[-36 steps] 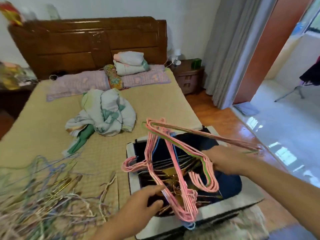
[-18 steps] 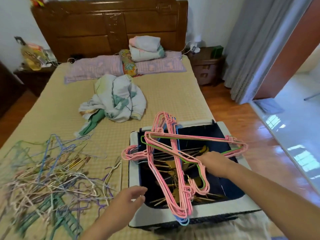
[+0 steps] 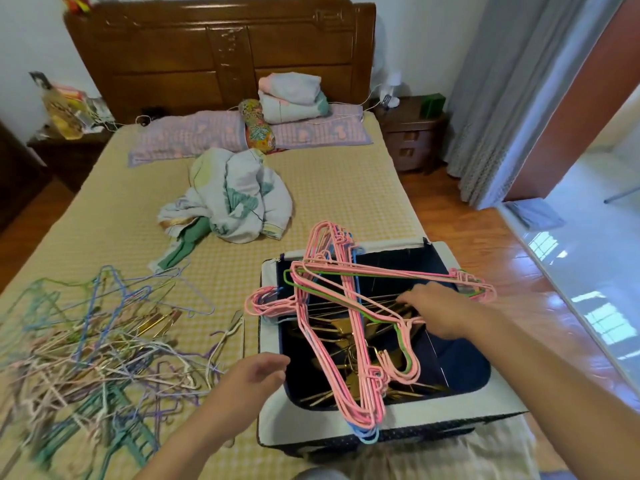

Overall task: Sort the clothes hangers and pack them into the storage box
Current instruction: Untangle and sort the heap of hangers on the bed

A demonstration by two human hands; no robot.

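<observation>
A bed [image 3: 104, 230] covered by a yellow checked mat fills most of the view, with a dark carved wooden headboard [image 3: 221, 53] at its far end against a white wall. Two lilac pillows [image 3: 187, 136] lie along the head of the bed with a flowered bolster [image 3: 258, 128] between them and folded blankets [image 3: 292, 95] stacked on the right pillow; a crumpled quilt [image 3: 235, 199] sits mid-mattress. A nightstand [image 3: 410, 133] stands to the right of the bed beside a grey curtain [image 3: 512, 98], on a polished wooden floor [image 3: 485, 244] that meets pale glossy tiles further right. On the near left of the mat lies a tangled pile [image 3: 90, 348] of wire hangers in blue, green, purple, white and gold. The box [image 3: 450, 410], dark blue inside with a white rim, stands open at the bed's near right corner and holds gold hangers at the bottom. Across its opening rests a pink bundle [image 3: 349, 317] of hangers, two stacks crossed, with a green one and blue ones among them. The right hand [image 3: 440, 311] reaches over the box, its fingers on the bundle; whether they grip it cannot be told. The left hand [image 3: 249, 386] hovers by the box's left rim, fingers loosely spread, holding nothing.
</observation>
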